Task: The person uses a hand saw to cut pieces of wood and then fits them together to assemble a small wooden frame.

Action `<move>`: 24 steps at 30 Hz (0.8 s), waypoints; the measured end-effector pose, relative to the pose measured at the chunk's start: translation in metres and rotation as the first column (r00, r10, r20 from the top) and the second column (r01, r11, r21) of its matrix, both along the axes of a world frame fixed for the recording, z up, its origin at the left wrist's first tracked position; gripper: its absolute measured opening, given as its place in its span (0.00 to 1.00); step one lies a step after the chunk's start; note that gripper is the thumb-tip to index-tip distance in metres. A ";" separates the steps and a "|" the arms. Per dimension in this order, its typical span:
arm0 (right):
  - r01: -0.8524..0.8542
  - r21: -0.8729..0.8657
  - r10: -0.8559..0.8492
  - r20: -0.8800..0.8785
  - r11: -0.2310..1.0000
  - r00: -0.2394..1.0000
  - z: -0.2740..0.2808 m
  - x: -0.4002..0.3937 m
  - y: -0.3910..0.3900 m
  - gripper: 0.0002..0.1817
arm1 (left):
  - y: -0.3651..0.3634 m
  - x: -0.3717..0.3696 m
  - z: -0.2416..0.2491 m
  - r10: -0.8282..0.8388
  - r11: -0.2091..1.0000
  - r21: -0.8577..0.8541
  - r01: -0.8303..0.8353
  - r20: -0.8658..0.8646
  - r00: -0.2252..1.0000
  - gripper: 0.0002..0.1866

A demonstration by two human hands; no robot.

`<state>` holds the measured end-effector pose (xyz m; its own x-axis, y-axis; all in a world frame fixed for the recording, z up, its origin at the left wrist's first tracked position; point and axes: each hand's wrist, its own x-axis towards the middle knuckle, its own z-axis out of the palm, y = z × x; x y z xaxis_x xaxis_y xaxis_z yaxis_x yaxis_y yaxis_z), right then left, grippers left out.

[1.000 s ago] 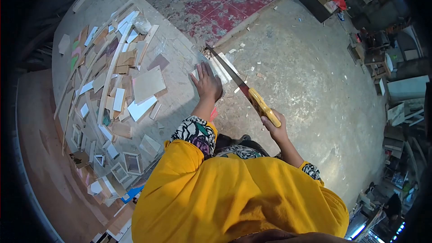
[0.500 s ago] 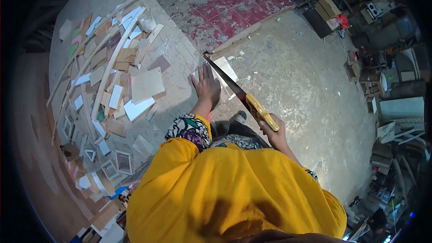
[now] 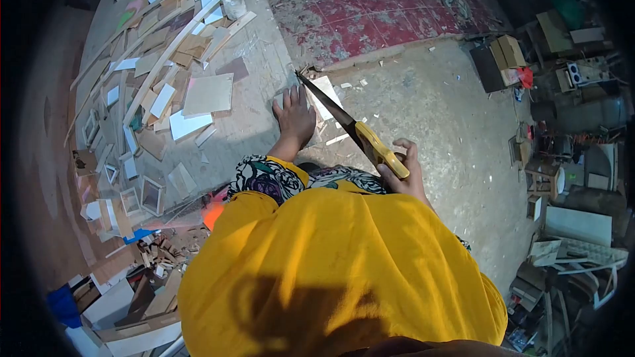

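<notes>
My left hand (image 3: 295, 120) lies flat with fingers apart at the right edge of the worktable (image 3: 254, 102). The yellow handle of a handsaw (image 3: 338, 111) is in my right hand (image 3: 410, 175), whose thumb stays against it while the upper fingers are partly lifted. The dark saw blade points up and left, its tip at the table's edge just beyond my left fingertips. Whether the teeth touch anything is too small to tell. A pale flat board (image 3: 325, 96) shows below the blade, on the floor.
Wood offcuts, strips and small frames, among them a square beige board (image 3: 208, 94), cover the table's left part. A cardboard box (image 3: 508, 51) stands at the upper right. Clutter lines the right side, and more scraps (image 3: 159, 258) lie at lower left.
The whole view has shifted a little. My right hand's fingers have loosened and lifted from the saw handle. My left hand remains flat by the table edge.
</notes>
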<state>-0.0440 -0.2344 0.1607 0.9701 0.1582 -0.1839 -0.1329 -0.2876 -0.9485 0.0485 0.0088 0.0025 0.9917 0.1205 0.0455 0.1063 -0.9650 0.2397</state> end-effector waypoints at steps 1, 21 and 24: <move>0.001 0.067 -0.002 0.026 0.998 1.000 0.001 0.001 0.001 0.22 | 0.000 -0.001 -0.003 0.006 1.000 -0.002 -0.006 -0.004 1.000 0.34; 0.157 0.046 -0.151 -0.124 0.986 0.981 0.014 -0.031 0.043 0.21 | 0.026 -0.003 -0.025 -0.174 0.982 0.086 0.171 0.029 0.984 0.36; 0.132 0.013 -0.131 -0.094 0.991 0.987 0.015 -0.031 0.046 0.21 | 0.023 0.002 -0.024 -0.150 0.988 0.051 0.148 0.044 0.988 0.37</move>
